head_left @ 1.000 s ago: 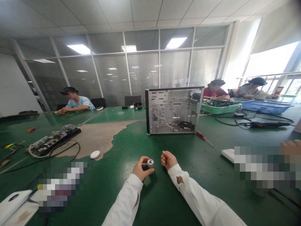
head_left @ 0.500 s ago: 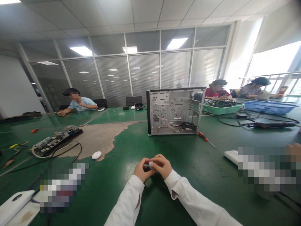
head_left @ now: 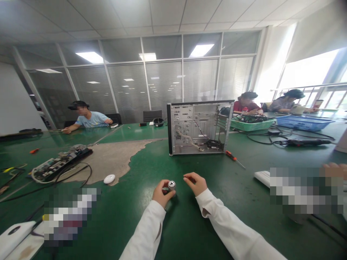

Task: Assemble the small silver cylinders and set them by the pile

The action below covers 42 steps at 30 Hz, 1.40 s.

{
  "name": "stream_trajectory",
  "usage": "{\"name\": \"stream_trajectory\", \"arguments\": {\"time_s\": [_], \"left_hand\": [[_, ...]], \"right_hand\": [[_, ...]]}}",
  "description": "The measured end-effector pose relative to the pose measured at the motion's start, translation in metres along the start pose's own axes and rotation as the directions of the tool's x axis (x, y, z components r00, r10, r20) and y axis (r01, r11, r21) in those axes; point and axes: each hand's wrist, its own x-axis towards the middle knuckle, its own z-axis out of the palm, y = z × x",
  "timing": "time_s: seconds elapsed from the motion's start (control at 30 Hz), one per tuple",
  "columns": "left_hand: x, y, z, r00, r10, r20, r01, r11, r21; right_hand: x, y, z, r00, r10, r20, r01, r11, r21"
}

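Note:
Near the middle of the table, my left hand [head_left: 162, 193] grips a small silver metal cylinder [head_left: 171, 185] between thumb and fingers. The cylinder stands upright, and a dark hole shows in its round top face. My right hand [head_left: 197, 183] is apart from it, a short way to the right, with thumb and forefinger pinched together. Whatever lies in that pinch, if anything, is too small to make out. Beyond my hands stands an open computer case [head_left: 197, 148], with loose wires inside. A screwdriver [head_left: 231, 156] with an orange and black handle lies by its right corner.
A round white object [head_left: 109, 179] and a circuit board assembly [head_left: 59, 163] with cables lie to the left. Green [head_left: 252, 125] and blue [head_left: 303, 124] baskets stand at the back right. Several people sit around the table. Blurred patches cover things on both sides.
My right hand has come away from the cylinder and moved right, its fingertips pinched. My left hand still holds the cylinder, whose top now shows. The view has shifted slightly.

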Motion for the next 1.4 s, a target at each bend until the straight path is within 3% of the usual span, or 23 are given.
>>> {"name": "stream_trajectory", "arguments": {"time_s": [0.13,0.27,0.33,0.47,0.67,1.4], "left_hand": [[0.002,-0.004,0.001,1.000,0.006,-0.021,-0.007,1.000,-0.016],[0.002,-0.008,0.001,1.000,0.003,-0.029,-0.003,1.000,-0.014],[0.002,-0.009,0.002,1.000,0.008,-0.025,-0.008,1.000,-0.017],[0.003,-0.012,0.002,0.999,-0.003,-0.039,0.003,1.000,-0.015],[0.002,-0.009,0.001,1.000,0.004,-0.025,-0.005,0.999,-0.034],[0.004,-0.013,0.001,1.000,0.005,0.019,-0.004,0.999,-0.052]], "right_hand": [[0.000,0.021,-0.002,0.992,-0.049,0.113,0.068,0.983,-0.172],[-0.001,0.033,0.002,0.927,0.006,0.375,0.100,0.959,-0.263],[-0.002,0.037,0.002,0.910,0.021,0.413,0.099,0.959,-0.266],[0.001,0.045,-0.005,0.905,-0.004,0.426,0.119,0.962,-0.244],[0.009,0.065,-0.022,0.929,0.121,0.350,0.026,0.922,-0.387],[0.009,0.070,-0.016,0.930,0.192,0.314,-0.023,0.882,-0.471]]}}
